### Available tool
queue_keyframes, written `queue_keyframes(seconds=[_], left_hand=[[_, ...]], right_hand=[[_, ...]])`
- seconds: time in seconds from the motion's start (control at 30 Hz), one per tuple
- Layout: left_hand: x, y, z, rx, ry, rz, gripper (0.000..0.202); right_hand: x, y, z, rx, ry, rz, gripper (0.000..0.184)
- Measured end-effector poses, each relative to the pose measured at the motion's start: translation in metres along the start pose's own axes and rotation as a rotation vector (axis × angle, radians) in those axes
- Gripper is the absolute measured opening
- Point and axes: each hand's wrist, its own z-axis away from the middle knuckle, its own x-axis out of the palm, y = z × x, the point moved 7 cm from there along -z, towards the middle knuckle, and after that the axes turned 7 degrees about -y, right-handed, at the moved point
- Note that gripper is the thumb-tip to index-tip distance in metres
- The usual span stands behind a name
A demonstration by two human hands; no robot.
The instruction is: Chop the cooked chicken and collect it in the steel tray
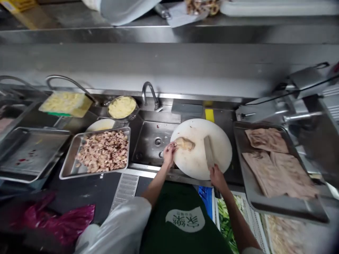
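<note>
A round white cutting board [200, 165] lies over the right part of the sink. On its left side rests a pale, yellowish piece of meat [186, 144], which looks like skin-on poultry. My left hand [168, 154] is closed at the left end of this piece, fingers pinched together at the board's edge. My right hand [218, 177] grips the handle of a cleaver [208, 150]. Its broad blade points away from me over the right half of the board, apart from the meat.
A tray of diced meat [103, 151] stands left of the sink [148, 141], below a faucet [150, 95]. Behind it are a bowl of pale yellow slices [122, 107] and a full tub [66, 103]. Right is a tray with flat meat sheets [278, 169]. A shelf [148, 35] runs overhead.
</note>
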Motion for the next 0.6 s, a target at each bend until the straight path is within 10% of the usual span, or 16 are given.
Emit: queue_keyframes(seconds=[0.17,0.4,0.6], left_hand=[[-0.030,-0.015,0.028,-0.025,-0.075,-0.244,0.058],[-0.025,-0.030,0.061,-0.032,-0.123,-0.469,0.053],[-0.031,-0.034,0.059,-0.030,-0.140,-0.454,0.055]], right_hand=[[0.005,-0.019,-0.005,0.002,-0.046,0.115,0.038],[0.014,-0.093,-0.028,-0.114,-0.039,0.139,0.037],[0.002,-0.111,-0.031,-0.109,-0.065,0.174,0.032]])
